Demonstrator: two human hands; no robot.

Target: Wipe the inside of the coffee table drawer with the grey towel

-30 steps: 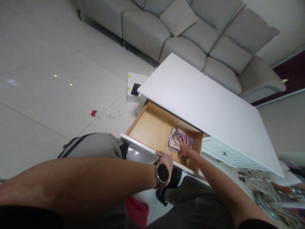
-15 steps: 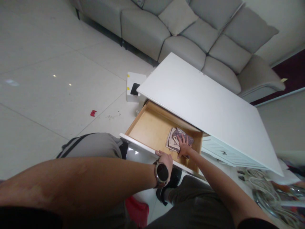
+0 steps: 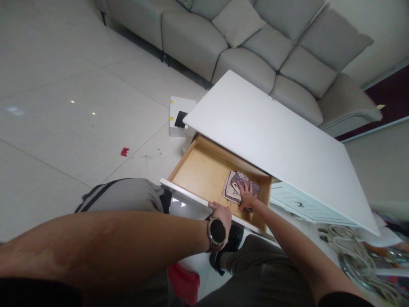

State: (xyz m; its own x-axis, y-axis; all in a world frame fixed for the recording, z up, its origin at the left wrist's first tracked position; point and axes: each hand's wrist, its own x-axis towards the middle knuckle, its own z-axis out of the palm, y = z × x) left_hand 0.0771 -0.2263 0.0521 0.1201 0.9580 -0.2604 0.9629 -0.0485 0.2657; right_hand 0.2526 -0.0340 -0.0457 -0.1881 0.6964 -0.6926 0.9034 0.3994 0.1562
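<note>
A wooden drawer (image 3: 198, 168) is pulled out from the long side of a white table (image 3: 275, 136). Inside it, toward the right end, lies a folded cloth (image 3: 232, 189) in purple-brown and cream. My right hand (image 3: 246, 195) rests on this cloth with its fingers spread. My left hand (image 3: 223, 215), with a round watch on the wrist, is at the drawer's white front edge, its fingers bent over the rim. Part of the left hand is turned away from view.
Behind the table runs a grey sofa (image 3: 191, 34). A white box (image 3: 182, 104) with a dark flat item stands by the table's left end. Coiled cables (image 3: 348, 251) lie at the right. Red scrap (image 3: 125, 152) is on the floor, and red cloth (image 3: 185, 283) lies below.
</note>
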